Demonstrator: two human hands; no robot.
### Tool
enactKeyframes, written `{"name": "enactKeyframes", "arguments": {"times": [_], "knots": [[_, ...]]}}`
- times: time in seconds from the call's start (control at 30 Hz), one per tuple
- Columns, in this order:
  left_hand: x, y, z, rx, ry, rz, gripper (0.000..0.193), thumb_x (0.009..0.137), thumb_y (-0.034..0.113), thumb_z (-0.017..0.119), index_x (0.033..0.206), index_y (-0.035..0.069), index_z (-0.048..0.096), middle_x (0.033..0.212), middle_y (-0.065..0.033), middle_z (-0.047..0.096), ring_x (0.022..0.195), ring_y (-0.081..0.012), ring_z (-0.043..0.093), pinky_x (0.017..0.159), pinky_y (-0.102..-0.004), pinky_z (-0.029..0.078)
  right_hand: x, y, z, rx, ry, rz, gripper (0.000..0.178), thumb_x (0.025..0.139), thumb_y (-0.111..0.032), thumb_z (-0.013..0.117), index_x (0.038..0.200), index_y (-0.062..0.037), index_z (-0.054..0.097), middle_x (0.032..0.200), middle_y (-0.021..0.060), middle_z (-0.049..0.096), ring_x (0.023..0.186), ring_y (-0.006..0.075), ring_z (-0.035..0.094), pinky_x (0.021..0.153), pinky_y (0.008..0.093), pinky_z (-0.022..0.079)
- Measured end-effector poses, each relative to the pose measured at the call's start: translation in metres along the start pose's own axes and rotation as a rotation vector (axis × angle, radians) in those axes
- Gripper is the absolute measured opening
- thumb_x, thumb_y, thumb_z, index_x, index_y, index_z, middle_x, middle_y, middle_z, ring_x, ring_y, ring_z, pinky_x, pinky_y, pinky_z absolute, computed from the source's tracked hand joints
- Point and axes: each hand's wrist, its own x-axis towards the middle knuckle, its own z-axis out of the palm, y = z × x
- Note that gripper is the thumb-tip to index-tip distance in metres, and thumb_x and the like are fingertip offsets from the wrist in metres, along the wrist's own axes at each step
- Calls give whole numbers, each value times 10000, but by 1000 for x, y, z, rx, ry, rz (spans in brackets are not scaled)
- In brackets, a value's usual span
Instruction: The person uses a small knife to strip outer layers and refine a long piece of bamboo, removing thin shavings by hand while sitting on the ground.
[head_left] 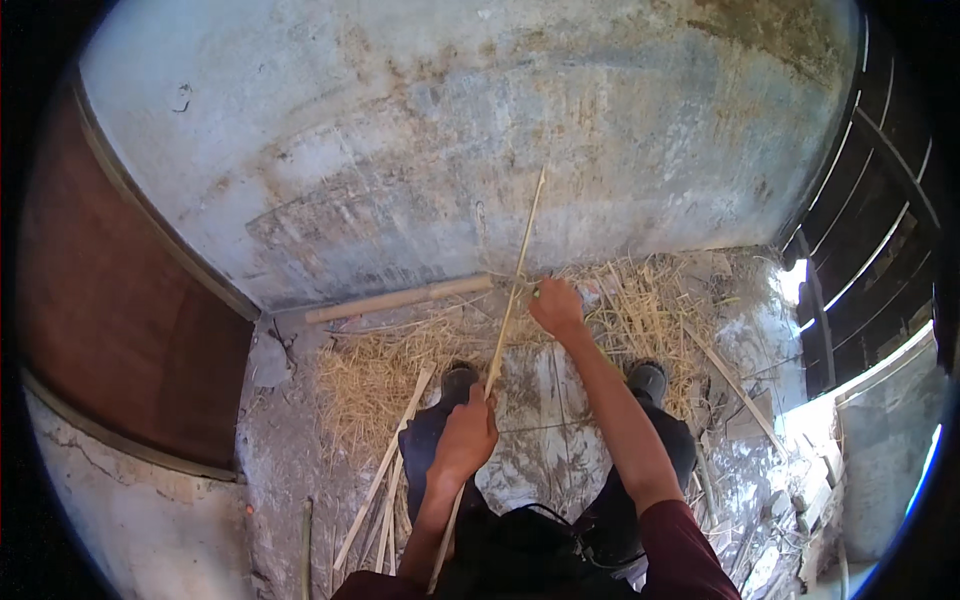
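A long, thin bamboo strip (528,238) slants from between my legs up toward the wall, its far tip narrow and pale. Wrapped round its lower part is my left hand (466,436), and the near end runs back beside my left forearm. My right hand (558,306) is closed near the middle of the strip, on its right side. A small green bit shows at those fingers, perhaps a handle; most of what they hold is hidden.
Straw-like shavings (650,310) cover the floor around my boots. Several split bamboo strips (385,475) lie by my left leg. A thicker bamboo pole (400,300) rests along the stained wall (400,150). A brown door panel (130,300) stands left, dark slats (870,210) right.
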Motion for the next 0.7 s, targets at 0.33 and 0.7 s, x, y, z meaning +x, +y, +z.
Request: {"name": "enactKeyframes", "arguments": {"times": [0.33, 0.7], "knots": [[-23, -24, -8, -124, 160, 113, 158, 1081, 134, 497, 1127, -15, 523, 900, -321, 696, 879, -543, 663, 735, -624, 502, -30, -19, -15, -30, -29, -260, 238, 802, -172, 659, 954, -31, 775, 928, 262, 739, 865, 444, 741, 787, 559, 601], [-69, -19, -35, -248, 153, 106, 200, 1111, 183, 496, 1169, 14, 584, 745, -154, 599, 641, -294, 627, 627, -424, 469, -98, -79, -51, -38, 8, -463, 226, 788, -190, 683, 962, -99, 795, 830, 221, 733, 793, 398, 744, 737, 516, 598]]}}
